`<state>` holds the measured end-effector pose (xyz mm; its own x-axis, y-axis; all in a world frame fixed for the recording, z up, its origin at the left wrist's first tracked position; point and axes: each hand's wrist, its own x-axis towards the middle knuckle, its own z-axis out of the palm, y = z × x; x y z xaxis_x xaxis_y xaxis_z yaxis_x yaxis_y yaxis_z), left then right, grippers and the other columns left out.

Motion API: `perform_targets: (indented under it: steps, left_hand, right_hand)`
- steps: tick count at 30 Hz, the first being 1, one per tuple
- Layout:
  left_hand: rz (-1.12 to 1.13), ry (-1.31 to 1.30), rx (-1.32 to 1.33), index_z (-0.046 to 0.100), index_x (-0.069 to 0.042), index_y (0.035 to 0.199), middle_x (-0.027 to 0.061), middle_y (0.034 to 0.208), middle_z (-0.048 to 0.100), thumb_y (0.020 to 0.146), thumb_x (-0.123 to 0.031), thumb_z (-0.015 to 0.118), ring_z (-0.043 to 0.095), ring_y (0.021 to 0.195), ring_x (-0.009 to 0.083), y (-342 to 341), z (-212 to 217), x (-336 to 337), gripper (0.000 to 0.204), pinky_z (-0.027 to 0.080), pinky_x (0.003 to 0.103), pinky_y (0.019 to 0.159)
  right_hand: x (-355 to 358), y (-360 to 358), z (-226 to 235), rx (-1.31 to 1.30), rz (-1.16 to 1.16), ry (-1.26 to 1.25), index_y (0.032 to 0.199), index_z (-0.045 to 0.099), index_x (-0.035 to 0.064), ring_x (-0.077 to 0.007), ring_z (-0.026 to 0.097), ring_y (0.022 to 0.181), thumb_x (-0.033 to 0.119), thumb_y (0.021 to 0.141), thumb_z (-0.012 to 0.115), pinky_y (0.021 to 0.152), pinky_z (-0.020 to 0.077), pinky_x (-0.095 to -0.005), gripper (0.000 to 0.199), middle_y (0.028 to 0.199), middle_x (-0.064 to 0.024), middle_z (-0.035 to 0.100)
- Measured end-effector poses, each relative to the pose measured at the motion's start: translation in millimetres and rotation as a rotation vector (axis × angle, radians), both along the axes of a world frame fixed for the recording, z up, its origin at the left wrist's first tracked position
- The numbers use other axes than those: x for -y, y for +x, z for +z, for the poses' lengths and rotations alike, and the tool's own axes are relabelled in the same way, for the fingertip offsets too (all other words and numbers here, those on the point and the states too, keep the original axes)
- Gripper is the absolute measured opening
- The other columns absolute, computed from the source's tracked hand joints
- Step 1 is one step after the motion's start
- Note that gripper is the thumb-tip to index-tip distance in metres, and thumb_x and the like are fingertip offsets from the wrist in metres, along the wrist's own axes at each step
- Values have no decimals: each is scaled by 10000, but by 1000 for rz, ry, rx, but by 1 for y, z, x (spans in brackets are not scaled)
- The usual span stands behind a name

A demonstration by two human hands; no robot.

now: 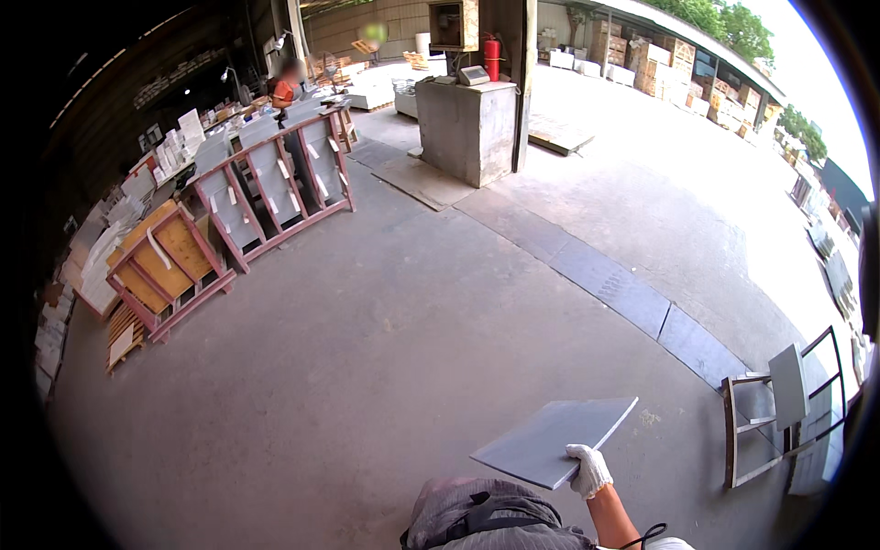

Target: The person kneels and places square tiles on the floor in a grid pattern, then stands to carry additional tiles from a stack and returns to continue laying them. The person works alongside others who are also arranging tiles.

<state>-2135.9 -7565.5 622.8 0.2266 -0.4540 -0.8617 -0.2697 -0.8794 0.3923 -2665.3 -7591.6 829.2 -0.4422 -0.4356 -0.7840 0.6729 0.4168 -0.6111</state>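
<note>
My right hand [591, 471], in a white knitted glove, is closed on the right edge of a flat grey slab [555, 438]. Its fingers wrap over the edge, and the slab is held out in front of my waist, well off the floor. It is thin and four-sided, with a smooth face turned upward. I cannot make out my left hand; my grey striped clothing [495, 518] and the slab fill the place where it could be.
To the right stands a metal frame rack [731, 431] with grey slabs leaning in it. Reddish A-frame racks [284, 241] hold slabs at the left, beside a wooden pallet [124, 335]. A concrete block [466, 133], a red fire extinguisher [492, 60] and metal floor plates [612, 282] lie ahead. A person [287, 87] stands far left.
</note>
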Motion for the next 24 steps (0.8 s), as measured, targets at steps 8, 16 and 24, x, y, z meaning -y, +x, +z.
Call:
perform_targets:
  steps: [8,16,24]
  left_hand:
    - [-117,-210,-54,672,-77,1034,52,822,664,917,-316,581,614,733,149,-83,5,329,281,509,335,642]
    - [32,-498,-110,663,-93,1021,53,834,673,921,-341,604,642,780,170,-67,73,562,274,522,348,645]
    - [61,-369,-92,629,-36,1099,79,817,656,932,-273,569,587,629,141,-42,-28,669,297,467,289,548]
  right_hand:
    - [227,2,8,44,3,-61,889,602,6,-186,545,602,156,787,697,548,444,-334,205,755,-61,565]
    - [411,8,28,85,-68,-115,965,592,-2,-209,601,682,126,791,680,601,503,-358,233,837,-81,593]
    - [588,-39,-1,69,-8,-33,926,599,-35,-245,623,659,108,791,668,585,526,-360,208,833,-132,609]
